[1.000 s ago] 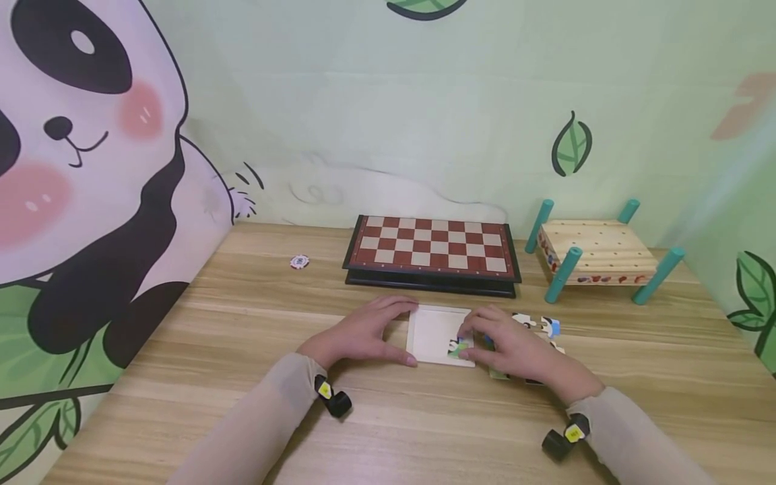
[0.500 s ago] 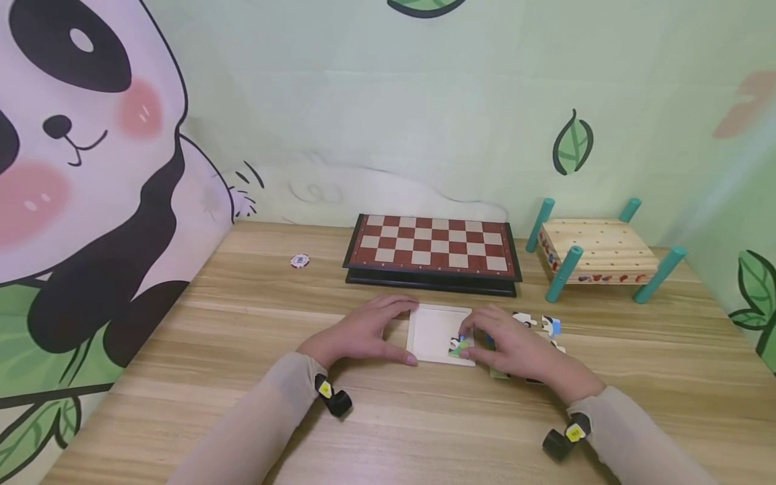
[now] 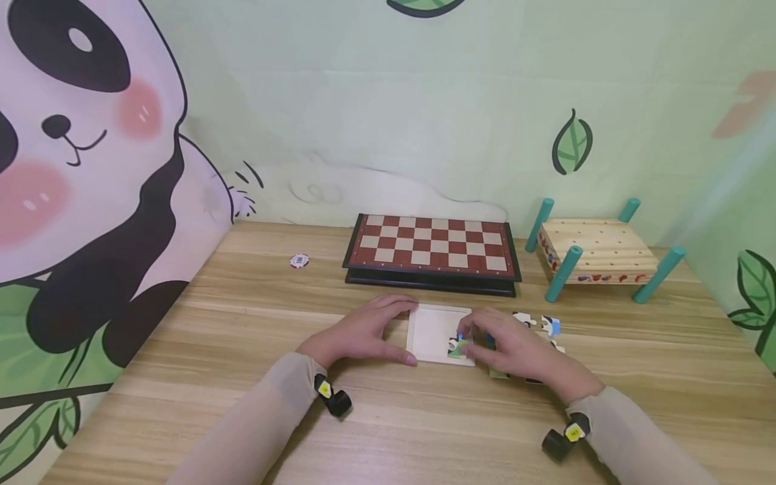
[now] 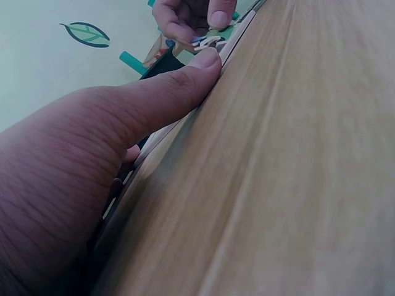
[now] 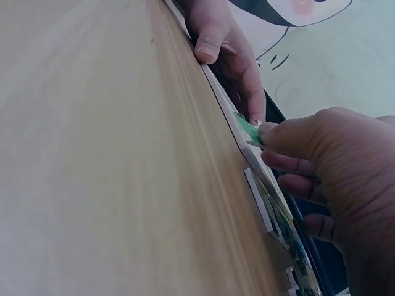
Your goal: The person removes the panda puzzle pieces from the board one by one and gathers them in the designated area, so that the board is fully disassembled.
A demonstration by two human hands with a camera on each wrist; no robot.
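A shallow white puzzle tray (image 3: 432, 335) lies flat on the table. My left hand (image 3: 362, 331) steadies its left side, fingers near the far corner and the extended thumb (image 4: 185, 77) at the near corner. Over the tray's right-hand near corner, my right hand (image 3: 512, 345) pinches a green, black and white jigsaw piece (image 3: 457, 347) between thumb and fingers. The right wrist view shows the right thumb (image 5: 290, 137) against the piece's green part. Several more jigsaw pieces (image 3: 550, 326) lie right of the tray, partly hidden under the right hand.
Behind the tray stands a red and white checkered board (image 3: 432, 246) on a black base. A wooden pegboard stand (image 3: 597, 246) with teal legs is at the back right. One poker chip (image 3: 300, 261) lies at the back left. A panda-printed wall backs the table.
The jigsaw piece shifts slightly at the tray's near right corner as the right thumb and fingers adjust on it. My left hand stays in place.
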